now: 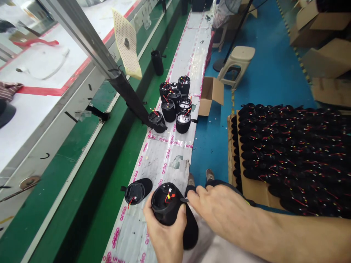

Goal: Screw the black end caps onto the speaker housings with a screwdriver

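Nearest the camera it's the two arms, with both hands on one black cylinder (192,228). Going left to right: a spare cylinder (144,188) sits tilted on the pink-lettered board (156,160), with a wired cluster (168,109) farther off. The left hand (166,233) has fingers and thumb wrapped round the main one's open end, wires (169,196) poking up inside. The right hand (211,202) pinches a dark strip (184,200) at its rim; tab or tool, can't tell. Looks like rim work to me, calling for a steady left grip. Far right, a packed carton (259,188).
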`<action>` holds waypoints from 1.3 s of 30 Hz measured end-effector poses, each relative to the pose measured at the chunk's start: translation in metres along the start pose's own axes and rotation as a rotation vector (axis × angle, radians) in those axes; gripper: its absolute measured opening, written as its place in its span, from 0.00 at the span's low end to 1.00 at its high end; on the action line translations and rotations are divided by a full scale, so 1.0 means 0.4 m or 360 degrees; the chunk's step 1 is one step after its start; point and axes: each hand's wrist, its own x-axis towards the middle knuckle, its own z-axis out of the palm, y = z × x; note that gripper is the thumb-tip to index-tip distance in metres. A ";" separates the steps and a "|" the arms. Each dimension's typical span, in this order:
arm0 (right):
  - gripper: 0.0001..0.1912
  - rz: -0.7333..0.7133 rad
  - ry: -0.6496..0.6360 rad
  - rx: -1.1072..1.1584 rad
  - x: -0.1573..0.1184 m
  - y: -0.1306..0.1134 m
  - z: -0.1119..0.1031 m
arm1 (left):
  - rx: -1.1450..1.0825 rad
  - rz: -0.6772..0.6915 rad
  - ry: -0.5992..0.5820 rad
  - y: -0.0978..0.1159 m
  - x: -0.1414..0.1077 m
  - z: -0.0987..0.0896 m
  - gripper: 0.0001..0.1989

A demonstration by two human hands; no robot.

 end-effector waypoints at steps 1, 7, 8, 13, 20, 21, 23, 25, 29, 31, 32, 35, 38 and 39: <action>0.15 0.0028 0.0005 0.0012 0.002 0.000 0.001 | -0.0061 -0.0044 -0.0028 0.006 0.002 0.000 0.37; 0.08 -0.0085 0.0106 0.0343 0.017 0.049 -0.012 | -0.1188 -0.0970 -0.0569 0.021 -0.007 0.002 0.31; 0.09 -0.0091 0.0112 0.0340 0.019 0.059 -0.018 | -0.1279 -0.1037 -0.0610 0.019 -0.009 0.001 0.31; 0.12 -0.0197 0.0092 0.0216 0.030 0.085 -0.041 | -0.1248 -0.0903 -0.0639 0.009 -0.007 -0.004 0.34; 0.07 -0.0287 0.0119 0.0140 0.042 0.086 -0.030 | -0.1217 -0.0863 -0.0726 0.016 -0.003 -0.014 0.36; 0.07 -0.0295 0.0114 0.0136 0.041 0.087 -0.028 | -0.1217 -0.0845 -0.0727 0.017 -0.003 -0.014 0.35; 0.08 -0.0303 0.0121 0.0142 0.041 0.089 -0.028 | -0.1212 -0.0817 -0.0740 0.019 -0.003 -0.014 0.33; 0.08 -0.0307 0.0134 0.0148 0.042 0.091 -0.032 | -0.1198 -0.0785 -0.0758 0.022 -0.002 -0.014 0.33; 0.08 -0.0321 0.0099 0.0152 0.048 0.098 -0.041 | -0.1153 -0.0745 -0.0755 0.029 0.002 -0.014 0.33; 0.09 -0.0341 0.0082 0.0149 0.051 0.101 -0.042 | -0.1152 -0.0742 -0.0760 0.029 0.004 -0.013 0.34; 0.10 -0.0349 0.0091 0.0143 0.051 0.103 -0.042 | -0.1155 -0.0738 -0.0763 0.029 0.005 -0.013 0.34; 0.11 -0.0345 0.0147 0.0115 0.052 0.102 -0.044 | -0.1111 -0.0694 -0.0727 0.022 0.004 -0.009 0.35; 0.10 -0.0278 0.0136 0.0071 0.055 0.093 -0.049 | -0.0962 -0.0579 -0.0642 0.012 0.006 -0.006 0.36; 0.10 -0.0259 0.0122 0.0065 0.057 0.090 -0.049 | -0.0901 -0.0526 -0.0608 0.009 0.008 -0.006 0.37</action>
